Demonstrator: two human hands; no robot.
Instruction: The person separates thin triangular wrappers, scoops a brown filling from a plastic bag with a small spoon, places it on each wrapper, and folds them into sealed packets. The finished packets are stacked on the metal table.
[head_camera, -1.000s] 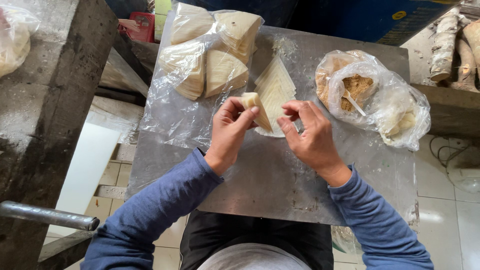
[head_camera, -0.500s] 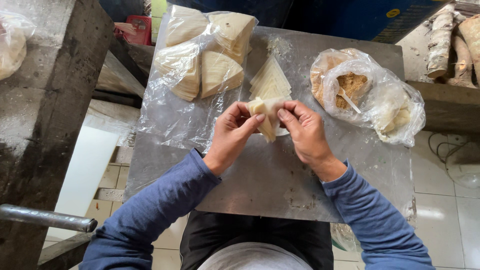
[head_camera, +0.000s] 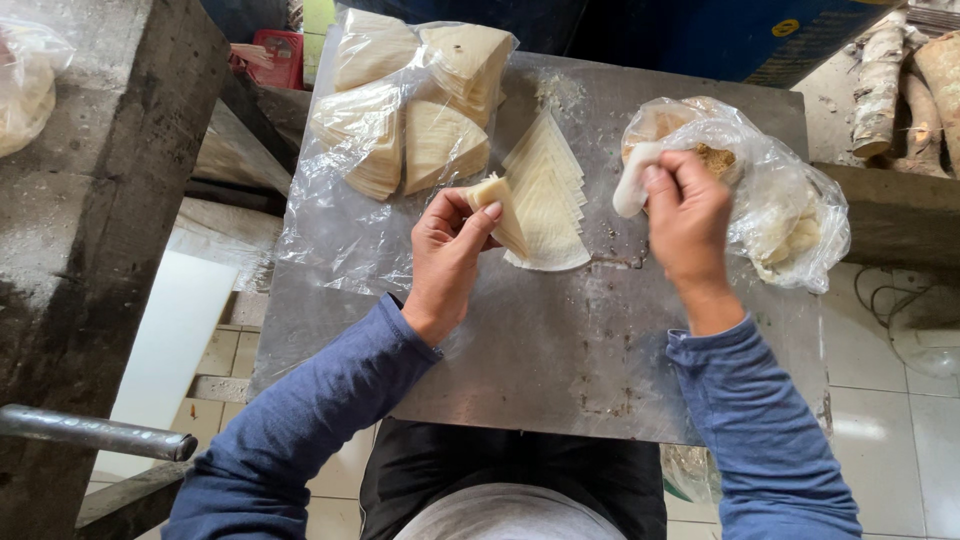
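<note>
Scuffed steel tabletop (head_camera: 560, 370) under clear plastic sheeting. Left hand (head_camera: 450, 255) pinches a thin pale folded dough cone (head_camera: 500, 205) beside the fanned wrapper stack (head_camera: 548, 195). Right hand (head_camera: 688, 215) closes on a white spoon handle (head_camera: 632, 182) at the bagged crumbly filling (head_camera: 740, 190). The cone looks light, floppy and tear-prone: grip its folded edge.
</note>
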